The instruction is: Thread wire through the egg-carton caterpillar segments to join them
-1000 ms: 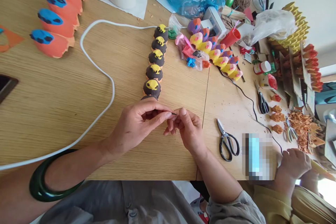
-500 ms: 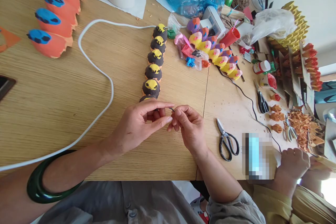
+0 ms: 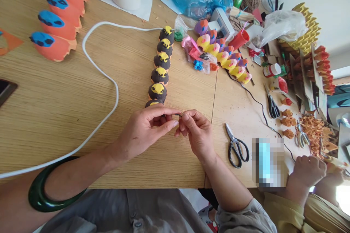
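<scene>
I have two bare hands meeting in the middle of my view, one thin dark strip between them. My right hand has thumb and forefinger clamped on the strip's right end. On my left hand the thumb and forefinger tips stand apart, the forefinger close by the strip; I can't tell from here whether the curled fingers behind grip anything. One dark green bangle circles the left forearm, at eight o'clock from the hands.

Just short of twelve o'clock I count six black-and-yellow domes in a row, the nearest partly behind the left hand. At ten o'clock I count five blue patches on an orange row cut by the top edge. Six yellow-and-pink pieces run from one toward two o'clock. At three o'clock lie four small orange flower-like pieces and one pair of black-handled scissors; a second pair rests at four, short of a co-worker's closed hand.
</scene>
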`<state>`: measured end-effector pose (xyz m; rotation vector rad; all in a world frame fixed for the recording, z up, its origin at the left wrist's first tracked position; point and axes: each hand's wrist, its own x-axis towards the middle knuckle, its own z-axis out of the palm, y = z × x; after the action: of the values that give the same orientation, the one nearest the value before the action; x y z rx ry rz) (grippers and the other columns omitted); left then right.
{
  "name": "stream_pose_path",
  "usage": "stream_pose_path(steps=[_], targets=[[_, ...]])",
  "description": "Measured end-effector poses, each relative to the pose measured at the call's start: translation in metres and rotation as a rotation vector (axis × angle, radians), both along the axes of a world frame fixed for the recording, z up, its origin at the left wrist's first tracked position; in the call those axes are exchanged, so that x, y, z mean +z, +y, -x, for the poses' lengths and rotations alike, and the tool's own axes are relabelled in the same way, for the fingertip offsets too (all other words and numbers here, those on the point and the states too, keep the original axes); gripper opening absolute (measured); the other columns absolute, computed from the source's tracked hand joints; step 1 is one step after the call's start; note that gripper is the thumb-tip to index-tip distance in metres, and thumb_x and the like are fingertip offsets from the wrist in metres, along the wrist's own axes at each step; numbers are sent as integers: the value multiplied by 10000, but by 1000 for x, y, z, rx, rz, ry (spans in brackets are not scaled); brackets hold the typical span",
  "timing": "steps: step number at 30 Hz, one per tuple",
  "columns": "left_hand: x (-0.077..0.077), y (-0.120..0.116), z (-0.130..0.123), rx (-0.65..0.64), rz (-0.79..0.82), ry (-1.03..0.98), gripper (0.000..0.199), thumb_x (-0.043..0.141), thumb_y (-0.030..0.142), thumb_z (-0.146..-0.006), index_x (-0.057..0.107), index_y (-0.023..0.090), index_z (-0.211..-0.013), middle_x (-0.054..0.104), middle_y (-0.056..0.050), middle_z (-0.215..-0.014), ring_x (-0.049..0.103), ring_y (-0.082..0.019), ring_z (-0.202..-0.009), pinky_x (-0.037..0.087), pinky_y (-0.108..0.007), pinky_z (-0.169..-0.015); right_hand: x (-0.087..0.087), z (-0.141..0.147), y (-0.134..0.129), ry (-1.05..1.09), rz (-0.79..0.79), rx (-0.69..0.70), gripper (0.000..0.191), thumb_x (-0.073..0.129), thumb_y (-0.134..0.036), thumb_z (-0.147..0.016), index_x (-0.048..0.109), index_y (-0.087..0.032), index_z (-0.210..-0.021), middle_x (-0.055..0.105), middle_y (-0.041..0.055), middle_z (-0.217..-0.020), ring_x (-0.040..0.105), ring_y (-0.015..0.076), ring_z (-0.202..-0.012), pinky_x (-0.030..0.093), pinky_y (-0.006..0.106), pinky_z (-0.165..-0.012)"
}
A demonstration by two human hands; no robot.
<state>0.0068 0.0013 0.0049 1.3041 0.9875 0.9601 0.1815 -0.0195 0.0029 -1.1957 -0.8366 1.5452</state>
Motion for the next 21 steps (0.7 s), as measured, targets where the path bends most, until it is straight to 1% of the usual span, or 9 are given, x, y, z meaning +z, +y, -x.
stream_pose_path(steps=[3,8,14,21], targets=[[1,0,0,1,-2,1,239,726,216,-899,828,169,-1110,674,-12,-823,578,-85,-632,506,-183,-552,0,0,0,0,6,0,340,828,-505,-872,678,-212,-787,592,-62,-612,469,71,-495,569,220,-526],[2,1,0,4,-7,21,238,737,236,-898,832,182,-1109,668,-12,-820,582,-94,-650,511,-187,-559,0,0,1,14,8,-12,317,833,-500,-867,685,-221,-843,575,-71,-626,455,76,-503,610,249,-571],[1,0,1,6,4,5,250,738,223,-892,832,174,-1119,672,-14,-833,586,-88,-647,517,-182,-564,0,1,1,27,6,8,318,805,-501,-896,683,-222,-805,563,-64,-618,449,80,-511,604,238,-552],[1,-1,0,33,-55,-78,169,743,202,-914,851,206,-1044,654,1,-800,533,-62,-572,460,-170,-500,0,2,1,55,23,42,317,832,-491,-873,702,-215,-790,593,-60,-623,466,74,-513,600,218,-539]])
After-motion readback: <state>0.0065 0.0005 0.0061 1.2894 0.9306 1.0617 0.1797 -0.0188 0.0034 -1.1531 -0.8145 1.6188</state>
